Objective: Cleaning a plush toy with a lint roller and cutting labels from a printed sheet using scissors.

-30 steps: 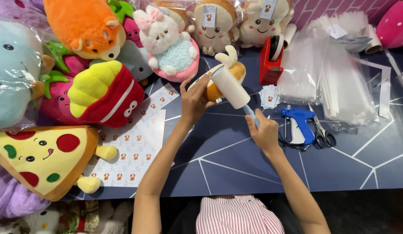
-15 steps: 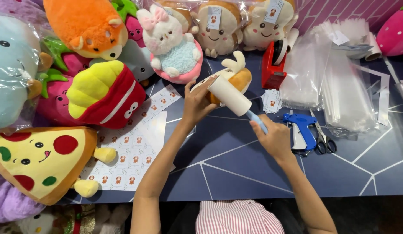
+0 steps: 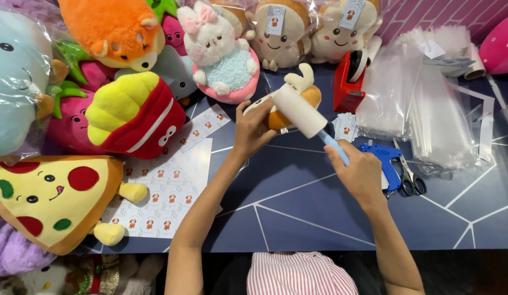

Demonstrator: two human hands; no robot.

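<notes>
Work on the dark blue table (image 3: 319,207), amid plush toys and a stack of clear bags (image 3: 429,109). Pin the small orange-and-cream plush toy (image 3: 298,98) flat and roll with light, even strokes, judging by its soft pile. The left hand (image 3: 253,130) clasps the toy's near side. The right hand (image 3: 360,175) is clenched on the blue handle of the lint roller (image 3: 300,112), whose white drum lies across the toy, well beyond that fist.
</notes>
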